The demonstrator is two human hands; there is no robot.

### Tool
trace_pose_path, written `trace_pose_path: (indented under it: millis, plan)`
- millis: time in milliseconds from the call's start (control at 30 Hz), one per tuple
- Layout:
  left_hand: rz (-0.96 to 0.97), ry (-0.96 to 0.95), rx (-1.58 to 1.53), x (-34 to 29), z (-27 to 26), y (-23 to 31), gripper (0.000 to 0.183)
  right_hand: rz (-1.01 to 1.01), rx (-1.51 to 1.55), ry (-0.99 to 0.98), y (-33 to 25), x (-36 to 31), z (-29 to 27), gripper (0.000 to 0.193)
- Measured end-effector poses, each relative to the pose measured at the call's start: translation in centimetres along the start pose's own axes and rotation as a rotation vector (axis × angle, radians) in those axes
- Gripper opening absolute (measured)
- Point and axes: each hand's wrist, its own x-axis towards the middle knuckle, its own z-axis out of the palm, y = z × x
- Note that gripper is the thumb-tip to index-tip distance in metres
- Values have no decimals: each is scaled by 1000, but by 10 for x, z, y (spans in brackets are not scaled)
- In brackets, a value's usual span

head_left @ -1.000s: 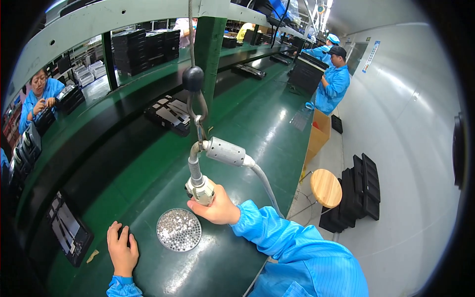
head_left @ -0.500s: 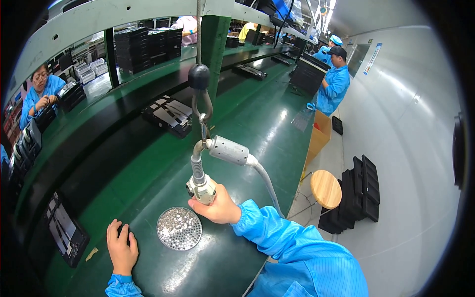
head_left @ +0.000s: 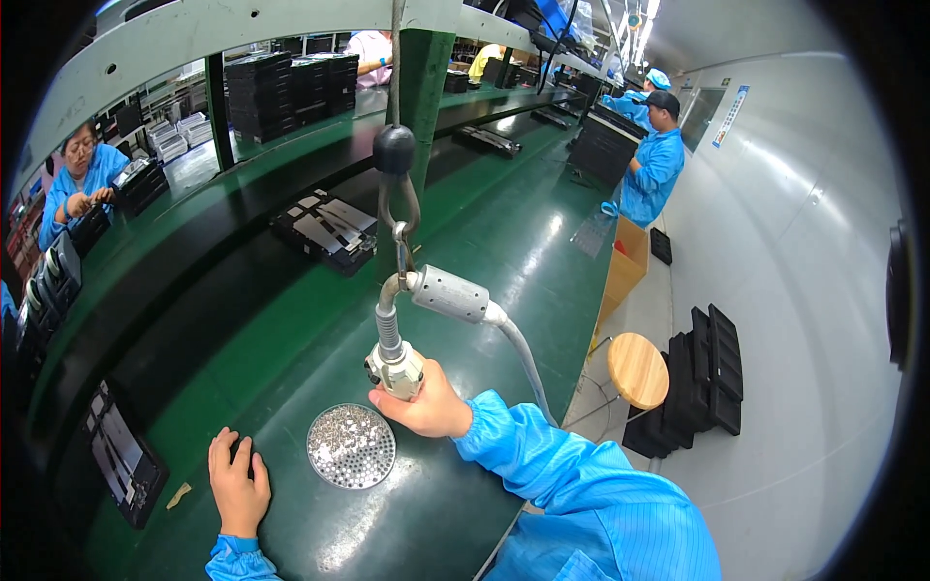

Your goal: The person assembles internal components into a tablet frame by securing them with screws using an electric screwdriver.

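My right hand (head_left: 431, 405) is wrapped round the pale body of a power screwdriver (head_left: 395, 370), which hangs upright from a cable with a hook. A grey perforated cylinder (head_left: 449, 295) and a hose (head_left: 523, 351) come off its top; its lower tip is hidden by my hand. Just left of that hand lies a round dish (head_left: 352, 446) with holes, partly covered with small silvery pieces, probably screws. My left hand (head_left: 239, 482) rests palm down on the green bench (head_left: 426, 523), fingers stretched and holding nothing, left of the dish.
Black device trays with silver parts lie at the left (head_left: 121, 455) and farther up (head_left: 327, 230) the line. A scrap of tape (head_left: 178, 496) is near my left hand. A wooden stool (head_left: 637, 370) and stacked black trays (head_left: 722, 363) stand at right. Co-workers in blue sit or stand beyond.
The two nearer device trays have slid slightly left along the line. The cable and its black ball have swayed a little to the right. Both my hands stay where they were.
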Motion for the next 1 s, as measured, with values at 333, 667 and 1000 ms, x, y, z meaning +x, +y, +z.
trace_pose_path:
  millis: [333, 667, 1000]
  plan:
    - [5, 12, -10, 0, 7, -4, 22, -27, 1, 5, 4, 0, 1, 41]
    - [10, 11, -5, -2, 9, -5, 22, -30, 2, 0, 5, -1, 1, 40]
    - [13, 21, -1, 0, 14, -8, 22, -27, -1, 0, 9, 2, 2, 40]
